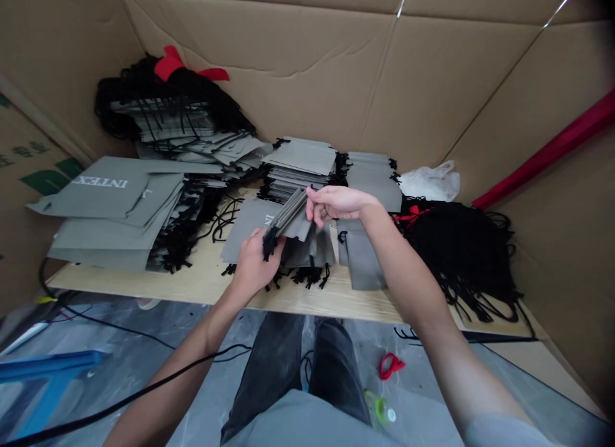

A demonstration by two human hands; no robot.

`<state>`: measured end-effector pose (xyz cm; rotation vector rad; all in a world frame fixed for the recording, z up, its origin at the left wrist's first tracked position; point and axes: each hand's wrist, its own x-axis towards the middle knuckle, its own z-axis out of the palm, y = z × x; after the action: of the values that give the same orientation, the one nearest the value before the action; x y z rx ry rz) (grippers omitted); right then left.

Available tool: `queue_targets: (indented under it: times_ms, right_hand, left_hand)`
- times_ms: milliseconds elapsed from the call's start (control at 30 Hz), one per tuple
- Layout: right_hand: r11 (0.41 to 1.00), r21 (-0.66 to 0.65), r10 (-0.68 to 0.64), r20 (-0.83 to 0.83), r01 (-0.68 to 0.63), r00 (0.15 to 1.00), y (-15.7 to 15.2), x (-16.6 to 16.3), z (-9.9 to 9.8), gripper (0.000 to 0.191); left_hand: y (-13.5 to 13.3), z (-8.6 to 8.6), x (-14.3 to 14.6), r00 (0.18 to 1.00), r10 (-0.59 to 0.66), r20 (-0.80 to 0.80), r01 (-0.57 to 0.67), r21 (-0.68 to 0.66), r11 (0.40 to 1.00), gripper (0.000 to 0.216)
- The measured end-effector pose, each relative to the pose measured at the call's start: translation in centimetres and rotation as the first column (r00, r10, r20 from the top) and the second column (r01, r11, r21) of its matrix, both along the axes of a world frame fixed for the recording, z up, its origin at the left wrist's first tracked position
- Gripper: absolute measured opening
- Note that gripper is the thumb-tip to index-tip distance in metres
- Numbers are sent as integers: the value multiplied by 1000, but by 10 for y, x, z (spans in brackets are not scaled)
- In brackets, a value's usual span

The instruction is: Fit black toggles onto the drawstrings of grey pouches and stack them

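My left hand is closed round the lower end of a bundle of grey drawstring bags, held edge-up over the wooden table. My right hand pinches the bundle's upper end with curled fingers. Black cords hang from the bundle's near end. More grey bags lie flat on the table right under the bundle.
Stacks of grey bags printed INTEX lie at the left, others at the back. A heap of black cords fills the right side, a white plastic bag behind it. Cardboard walls surround the table. A red tie lies on the floor.
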<state>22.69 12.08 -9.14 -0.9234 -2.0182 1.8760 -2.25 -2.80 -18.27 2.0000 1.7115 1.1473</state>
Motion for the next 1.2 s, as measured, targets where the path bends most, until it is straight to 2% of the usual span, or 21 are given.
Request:
queue_targets:
  times_ms: [233, 400, 467, 567, 733, 833, 1033, 1200]
  right_hand:
    - [1000, 3, 15, -183, -15, 983, -7, -7, 7, 68]
    - [999, 32, 30, -250, -23, 968, -14, -13, 10, 68]
    - [998, 53, 36, -265, -22, 964, -16, -12, 13, 69]
    - [994, 87, 79, -186, -63, 979, -16, -3, 17, 74]
    - [969, 107, 207, 135, -222, 969, -6, 17, 17, 76]
    - [956, 87, 254, 242, -281, 937, 0, 23, 12, 80]
    - [957, 87, 252, 223, -277, 941, 4, 20, 6, 80]
    - [958, 92, 266, 77, -272, 961, 2, 15, 5, 76]
  left_hand:
    - [-8, 15, 5, 993, -99, -69, 102, 48, 994, 22]
    - [-15, 19, 12, 983, -138, -120, 148, 80, 986, 47]
    - [-14, 15, 11, 982, -137, -131, 149, 85, 985, 46]
    - [-8, 7, 7, 983, -123, -136, 135, 79, 988, 33]
    - [0, -3, 2, 991, -79, -104, 85, 50, 995, 40]
    - [0, -5, 0, 997, -48, -58, 50, 34, 998, 39]
    - [0, -4, -2, 999, -33, -22, 34, 17, 999, 38]
    - [0, -1, -1, 999, -38, -30, 39, 20, 999, 37]
